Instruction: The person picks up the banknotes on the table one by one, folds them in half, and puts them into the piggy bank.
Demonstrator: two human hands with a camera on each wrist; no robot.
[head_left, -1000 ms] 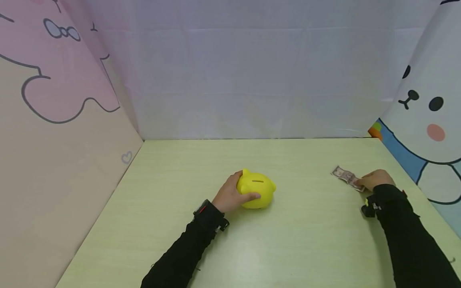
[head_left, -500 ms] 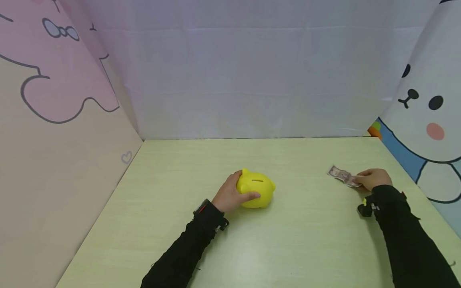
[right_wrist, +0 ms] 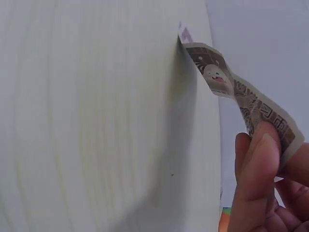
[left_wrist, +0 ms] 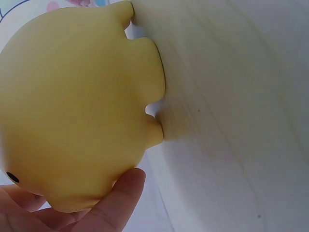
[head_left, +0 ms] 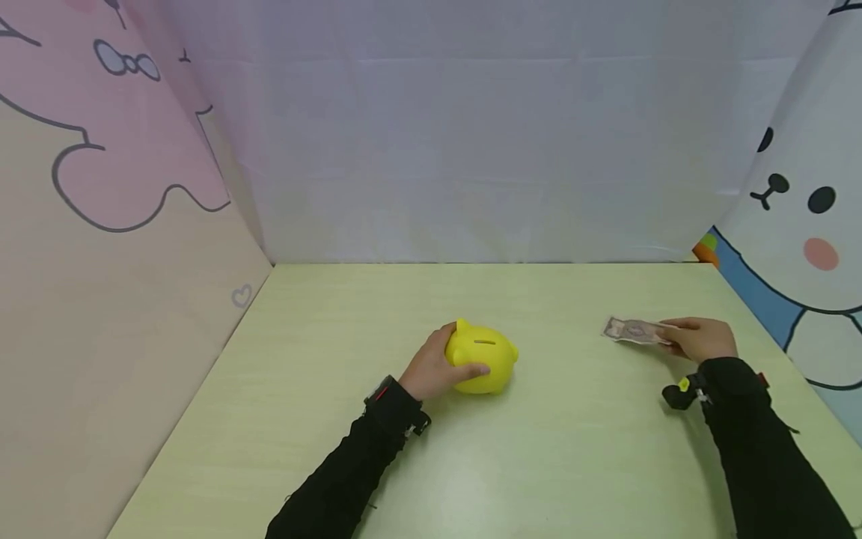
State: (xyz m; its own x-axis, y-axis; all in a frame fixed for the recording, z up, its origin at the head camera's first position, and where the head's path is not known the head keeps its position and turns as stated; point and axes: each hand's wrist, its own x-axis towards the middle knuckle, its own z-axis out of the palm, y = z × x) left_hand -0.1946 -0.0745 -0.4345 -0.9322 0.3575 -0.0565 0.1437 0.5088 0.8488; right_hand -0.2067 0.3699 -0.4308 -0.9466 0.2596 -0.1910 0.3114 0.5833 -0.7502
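Observation:
A yellow piggy bank (head_left: 486, 353) stands on its short feet near the middle of the table, its dark coin slot on top. My left hand (head_left: 434, 367) grips it from the left, thumb across the near side and fingers behind. The left wrist view shows the piggy bank (left_wrist: 77, 106) with its feet on the tabletop. Over the right part of the table, my right hand (head_left: 700, 338) pinches one end of a crumpled play banknote (head_left: 631, 331) between thumb and fingers. In the right wrist view the banknote (right_wrist: 251, 99) is bent, with a cartoon face printed on it.
The pale wood table (head_left: 539, 464) reaches to a white curtain (head_left: 471, 150) at the back. A pink and beige printed panel (head_left: 135, 299) stands along the left edge, and a panel with a white cartoon animal (head_left: 788, 254) along the right.
My right hand has lifted the banknote from the tabletop and shifted it slightly left, turning it flatter across the view. My left hand and the piggy bank have stayed in place.

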